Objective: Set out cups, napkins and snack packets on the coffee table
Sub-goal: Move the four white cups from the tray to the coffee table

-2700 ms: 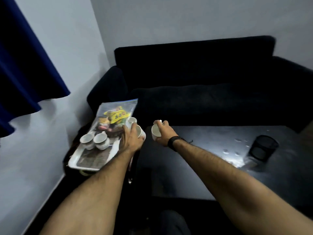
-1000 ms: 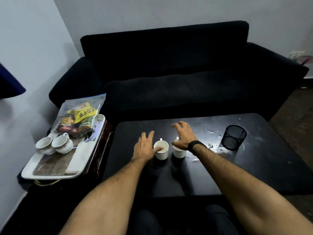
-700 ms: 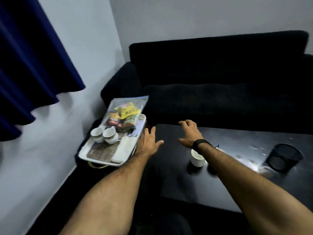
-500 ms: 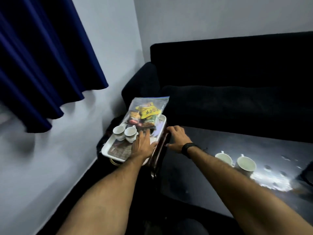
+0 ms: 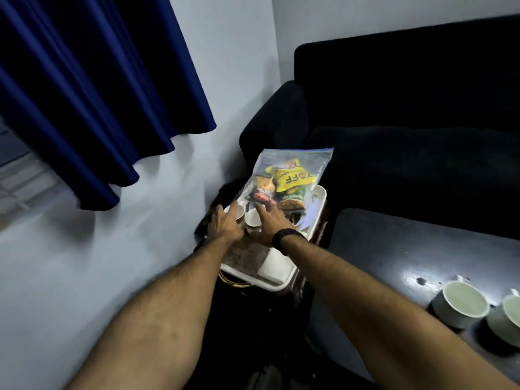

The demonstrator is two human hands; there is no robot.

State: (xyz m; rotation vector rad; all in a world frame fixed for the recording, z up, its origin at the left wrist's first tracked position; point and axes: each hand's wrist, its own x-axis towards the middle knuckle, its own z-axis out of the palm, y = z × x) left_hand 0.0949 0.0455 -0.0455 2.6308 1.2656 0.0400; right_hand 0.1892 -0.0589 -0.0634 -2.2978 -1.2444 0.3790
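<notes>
A white tray (image 5: pixel 282 283) rests on a small side stand left of the black coffee table (image 5: pixel 394 249). On the tray are two white cups, a clear zip bag of snack packets (image 5: pixel 289 175) and a white napkin stack (image 5: pixel 274 267). My left hand (image 5: pixel 225 225) reaches over the left cup (image 5: pixel 238 211), fingers apart and touching it. My right hand (image 5: pixel 270 220), with a black wristband, hovers over the right cup (image 5: pixel 253 219), fingers extended toward the bag. Two more white cups (image 5: pixel 461 302) (image 5: pixel 510 313) stand on the coffee table at the right.
A black sofa (image 5: pixel 408 108) runs behind the coffee table and the tray. A dark blue curtain (image 5: pixel 98 94) hangs at the upper left against a pale wall (image 5: pixel 84 277). The side stand sits tight between wall, sofa arm and table.
Both hands have moved forward across the tray, from its near edge to the two cups. The view has swung further left, so the table cups now sit at the right edge.
</notes>
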